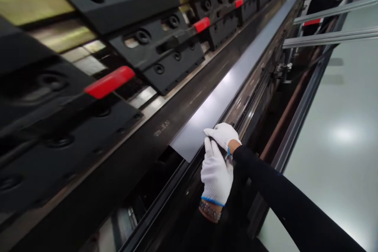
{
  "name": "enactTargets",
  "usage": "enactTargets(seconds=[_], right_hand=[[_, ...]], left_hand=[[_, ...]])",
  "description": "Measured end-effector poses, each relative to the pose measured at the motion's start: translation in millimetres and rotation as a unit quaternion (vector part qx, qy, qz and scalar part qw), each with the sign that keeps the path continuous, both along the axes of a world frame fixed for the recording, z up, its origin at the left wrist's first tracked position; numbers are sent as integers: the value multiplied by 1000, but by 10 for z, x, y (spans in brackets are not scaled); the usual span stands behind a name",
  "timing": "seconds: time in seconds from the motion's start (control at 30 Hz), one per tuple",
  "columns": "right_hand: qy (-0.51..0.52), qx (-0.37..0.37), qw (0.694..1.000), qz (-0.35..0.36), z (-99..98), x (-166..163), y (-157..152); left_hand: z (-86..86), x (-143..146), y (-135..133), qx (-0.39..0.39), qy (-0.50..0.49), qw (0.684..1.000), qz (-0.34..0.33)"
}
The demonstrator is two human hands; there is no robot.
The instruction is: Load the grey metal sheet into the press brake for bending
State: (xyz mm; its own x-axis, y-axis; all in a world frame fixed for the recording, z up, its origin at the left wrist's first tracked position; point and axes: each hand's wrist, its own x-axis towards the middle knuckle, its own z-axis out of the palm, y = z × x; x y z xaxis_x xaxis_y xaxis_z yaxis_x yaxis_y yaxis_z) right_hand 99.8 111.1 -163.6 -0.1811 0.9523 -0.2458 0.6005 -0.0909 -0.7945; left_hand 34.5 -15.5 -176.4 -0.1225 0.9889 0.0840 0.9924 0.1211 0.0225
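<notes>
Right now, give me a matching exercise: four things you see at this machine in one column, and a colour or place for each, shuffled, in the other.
Things:
1. gloves
2. sheet
3. clamp levers
4. bracelet

Colour or place:
A. red
B. on the left wrist
C. white with blue cuffs
D. grey, lying along the machine bed

Pairs: 1-C, 2-D, 3-A, 4-B
</notes>
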Motion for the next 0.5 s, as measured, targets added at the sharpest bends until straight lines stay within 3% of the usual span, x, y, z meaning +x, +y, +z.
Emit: enactTargets(seconds=[0.13, 0.23, 0.33, 0.5], right_hand=[[-88, 156, 983, 27, 50, 49, -265], [-100, 258, 951, 135, 45, 134, -429], [-108, 282, 932, 200, -3, 168, -460], [-149, 277, 931, 187, 10, 80, -421]], left_hand=[[93, 14, -5, -50, -18, 998, 40], [161, 48, -21, -102, 0, 994, 30], [159, 51, 13, -132, 7, 991, 29], [39, -8, 168, -154, -6, 986, 59]])
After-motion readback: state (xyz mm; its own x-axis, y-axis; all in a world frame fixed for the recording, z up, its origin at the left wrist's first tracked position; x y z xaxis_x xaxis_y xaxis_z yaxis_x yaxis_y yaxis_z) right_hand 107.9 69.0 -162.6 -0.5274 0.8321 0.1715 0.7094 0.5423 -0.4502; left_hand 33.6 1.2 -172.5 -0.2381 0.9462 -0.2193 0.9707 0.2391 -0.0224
